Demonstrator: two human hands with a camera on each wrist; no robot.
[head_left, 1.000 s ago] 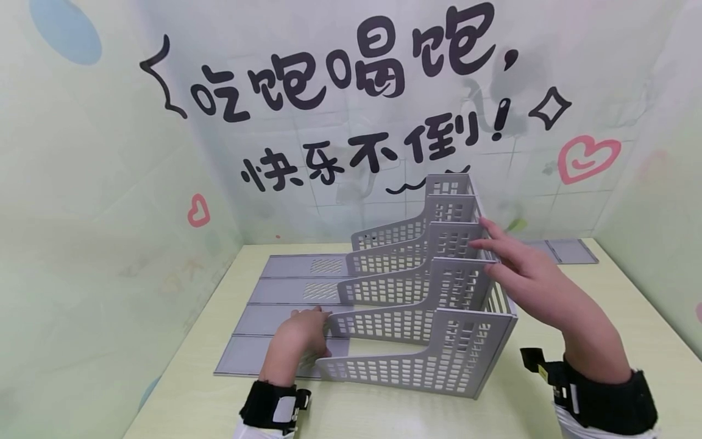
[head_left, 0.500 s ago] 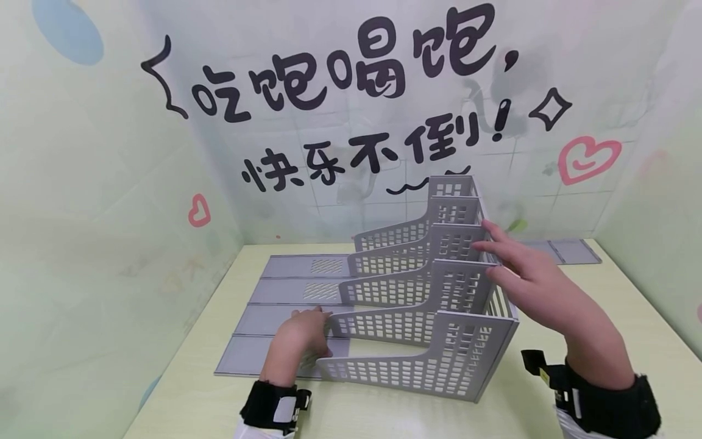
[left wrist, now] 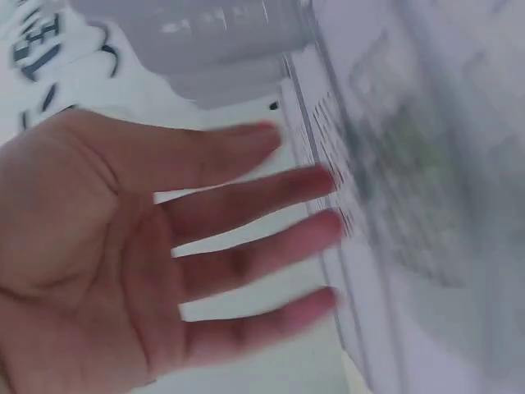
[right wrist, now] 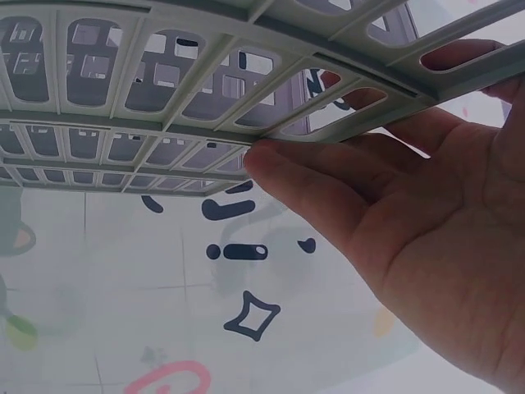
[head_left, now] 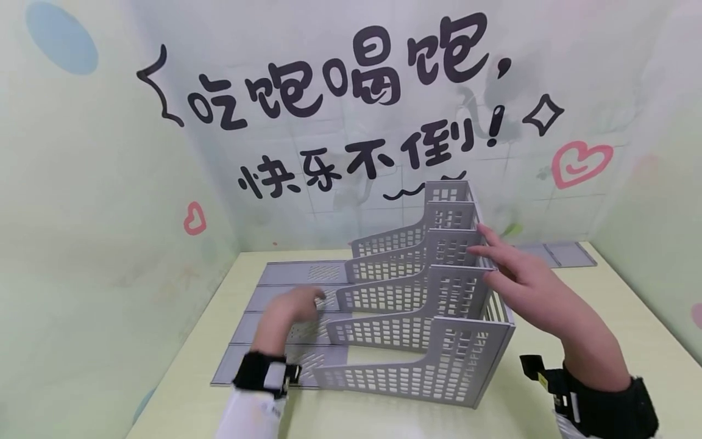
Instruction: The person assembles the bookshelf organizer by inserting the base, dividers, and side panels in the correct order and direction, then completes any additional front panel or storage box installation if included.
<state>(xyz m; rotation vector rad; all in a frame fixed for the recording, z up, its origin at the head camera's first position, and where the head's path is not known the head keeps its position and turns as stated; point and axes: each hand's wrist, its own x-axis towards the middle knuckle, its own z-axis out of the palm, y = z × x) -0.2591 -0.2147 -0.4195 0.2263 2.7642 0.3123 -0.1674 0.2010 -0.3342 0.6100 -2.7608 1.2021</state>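
A grey plastic file rack (head_left: 400, 332) with several perforated, step-shaped dividers stands upright on the table. My right hand (head_left: 526, 280) holds the upper part of its tall slatted back, with some fingers reaching past the rim to the inner side. In the right wrist view, the thumb lies along the edge of the slatted back (right wrist: 189, 115). My left hand (head_left: 293, 308), blurred by motion, hovers over the flat grey panels (head_left: 263, 326) joined to the rack's left side. Its fingers (left wrist: 254, 254) are spread, with nothing between them, close to the slotted part of a panel.
More flat grey panels (head_left: 565, 254) lie at the table's back right, partly behind the right arm. A printed backdrop (head_left: 307, 225) with dark lettering and pink hearts rises behind the table (head_left: 581, 323) and along both sides.
My left hand has come off the front slotted panels, moving up and away from the dividers. The right hand keeps its hold on the rack, and the head view has tilted slightly upward.
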